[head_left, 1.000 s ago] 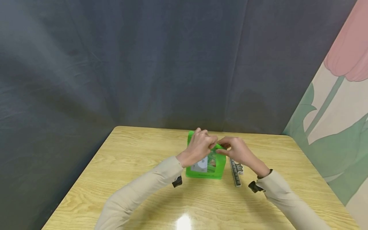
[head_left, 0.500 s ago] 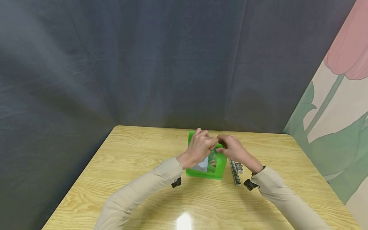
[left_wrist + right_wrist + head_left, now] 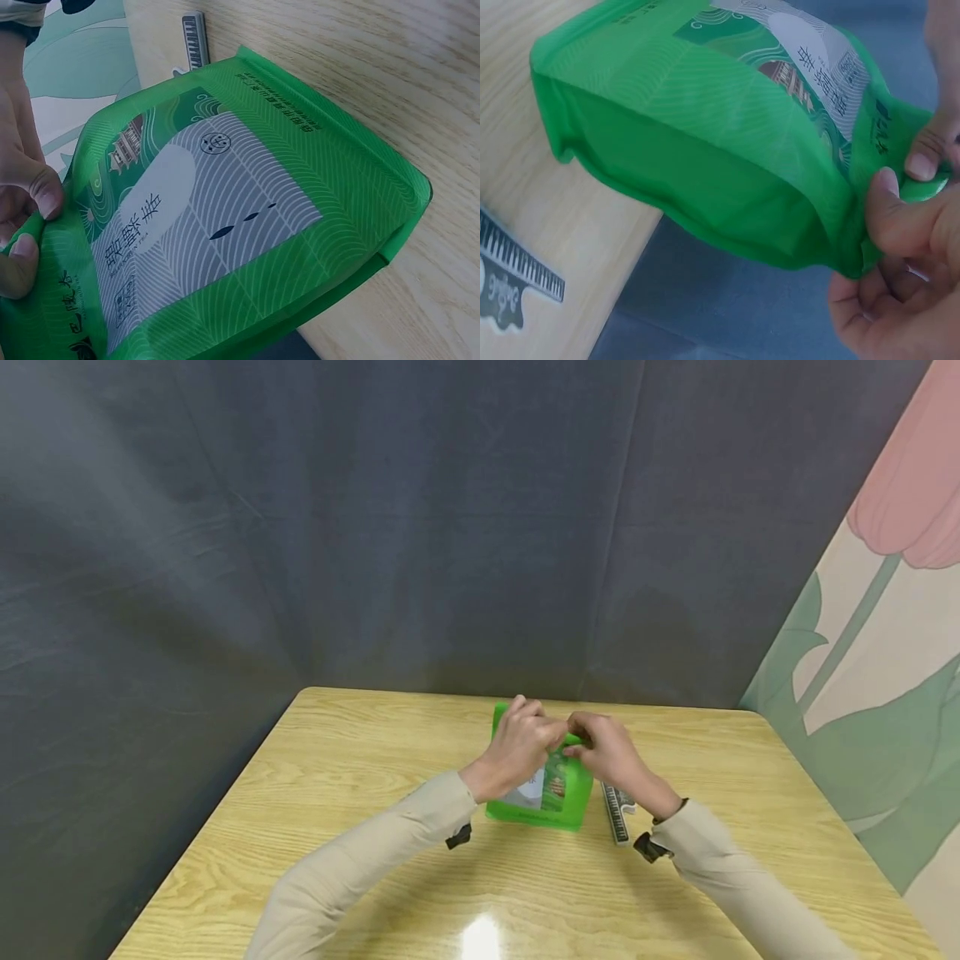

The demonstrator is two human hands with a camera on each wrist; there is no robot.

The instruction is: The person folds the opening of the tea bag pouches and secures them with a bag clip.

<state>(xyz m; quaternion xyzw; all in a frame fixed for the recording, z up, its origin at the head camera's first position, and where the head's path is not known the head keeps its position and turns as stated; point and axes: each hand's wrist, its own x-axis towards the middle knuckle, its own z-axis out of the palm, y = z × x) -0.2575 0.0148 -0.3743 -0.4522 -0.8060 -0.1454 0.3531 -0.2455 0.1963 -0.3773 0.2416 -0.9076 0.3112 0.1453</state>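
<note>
A green printed pouch (image 3: 573,802) stands upright on the table, its side gusset facing the right wrist camera. My left hand (image 3: 517,747) pinches its top edge near the middle; the left thumb (image 3: 19,266) shows on the pouch front in the left wrist view. Close beside it, my right hand (image 3: 611,752) pinches the top right corner between thumb and curled fingers, seen nearer in the right wrist view as the right hand (image 3: 907,262). The pouch front has a silver-grey panel (image 3: 262,195) with dark characters. Both hands hide much of the top edge in the head view.
A small flat piece with a piano-key pattern (image 3: 617,818) lies on the wooden table (image 3: 360,860) just right of the pouch. A dark curtain (image 3: 450,527) hangs behind the table's far edge. A flower-painted wall (image 3: 870,710) borders the right side.
The right hand has moved slightly left along the top edge, towards the left hand, and its fingers have closed in on the pouch corner. The left hand keeps its grip almost unmoved.
</note>
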